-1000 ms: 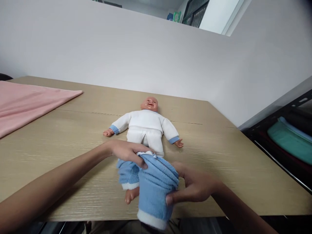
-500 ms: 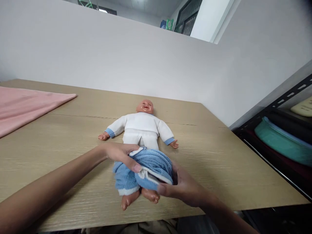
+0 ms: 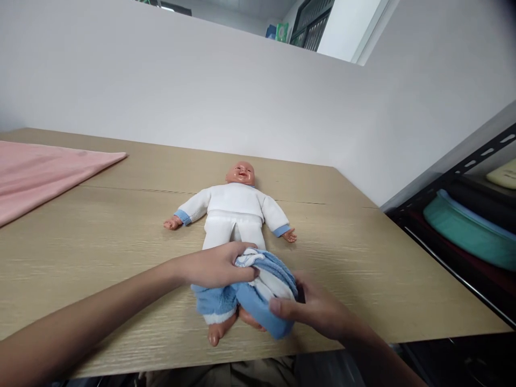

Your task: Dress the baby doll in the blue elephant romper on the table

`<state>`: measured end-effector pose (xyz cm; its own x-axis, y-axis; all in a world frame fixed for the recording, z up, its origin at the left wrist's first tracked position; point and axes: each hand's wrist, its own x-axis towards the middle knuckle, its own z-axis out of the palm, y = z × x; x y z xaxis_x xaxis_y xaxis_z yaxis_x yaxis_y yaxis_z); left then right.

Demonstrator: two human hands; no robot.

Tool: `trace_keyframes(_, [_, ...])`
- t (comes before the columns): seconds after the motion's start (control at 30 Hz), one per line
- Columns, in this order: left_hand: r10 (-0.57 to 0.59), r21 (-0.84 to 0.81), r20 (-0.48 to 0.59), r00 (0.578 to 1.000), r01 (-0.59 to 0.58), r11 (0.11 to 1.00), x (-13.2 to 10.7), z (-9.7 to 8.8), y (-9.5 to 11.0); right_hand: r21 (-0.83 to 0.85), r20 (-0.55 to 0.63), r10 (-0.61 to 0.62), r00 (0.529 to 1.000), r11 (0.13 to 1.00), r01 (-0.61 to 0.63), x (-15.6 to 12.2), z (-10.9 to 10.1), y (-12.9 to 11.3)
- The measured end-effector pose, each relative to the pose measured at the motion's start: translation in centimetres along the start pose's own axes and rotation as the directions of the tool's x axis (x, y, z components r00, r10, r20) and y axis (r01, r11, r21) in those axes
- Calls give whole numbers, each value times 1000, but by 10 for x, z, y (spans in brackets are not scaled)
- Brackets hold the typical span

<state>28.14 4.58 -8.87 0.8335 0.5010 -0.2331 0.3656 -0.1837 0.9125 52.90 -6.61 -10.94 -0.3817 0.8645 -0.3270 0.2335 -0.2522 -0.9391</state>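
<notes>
Blue fluffy trousers (image 3: 258,305) with a white lining (image 3: 274,282) are bunched around the lower legs of a doll (image 3: 236,200), near the front edge of a wooden table (image 3: 363,258). The doll lies on its back, arms spread, head towards the wall (image 3: 201,86), wearing a white top with blue cuffs; its legs are white above the trousers. One trouser leg, on the left of the view, sits around the doll's leg, and a bare foot (image 3: 217,330) sticks out below its white hem. The other trouser leg is folded and crumpled, lining showing, with the second foot (image 3: 250,318) partly hidden beneath it.

The left hand (image 3: 220,267) is partly closed, pinching the bunched cloth near the waist between thumb and fingers. The right hand (image 3: 316,312) is curved around the other side of the bundle, its thumb pressed on the blue cloth in front; its fingertips are hidden behind the fabric.

A pink cloth (image 3: 48,169) lies flat on the table, well apart from the doll on the left. On the right, beside the table, a dark shelf (image 3: 481,154) holds a green basin (image 3: 467,228).
</notes>
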Motion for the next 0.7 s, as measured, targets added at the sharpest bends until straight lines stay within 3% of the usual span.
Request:
trace_keyframes(0.07, [24,-31,5,1000,-24,999,1,4,-2,12,0,14,1000,1000,-14,2,4,1])
trace_keyframes(0.2, [53,-39,58,997,-51,998,3,10,-4,186,-127,-3,992,982,26,5,17,0])
trace_keyframes(0.33, [13,148,-59,998,-5,989,4,20,-8,331,-242,37,970,943,46,9,26,4])
trace_keyframes(0.4, [24,260,-134,991,11,966,5,25,-12,235,-336,24,942,970,59,9,30,7])
trace_keyframes(0.5, [89,444,-208,974,13,896,6,30,-16,-60,-493,-91,865,996,71,9,33,13])
trace_keyframes(0.6, [130,550,-207,970,6,835,4,35,-17,-401,-554,-263,790,916,23,11,31,17])
trace_keyframes(0.7, [118,568,-188,975,10,823,1,40,-15,-540,-550,-288,784,839,-71,13,28,18])
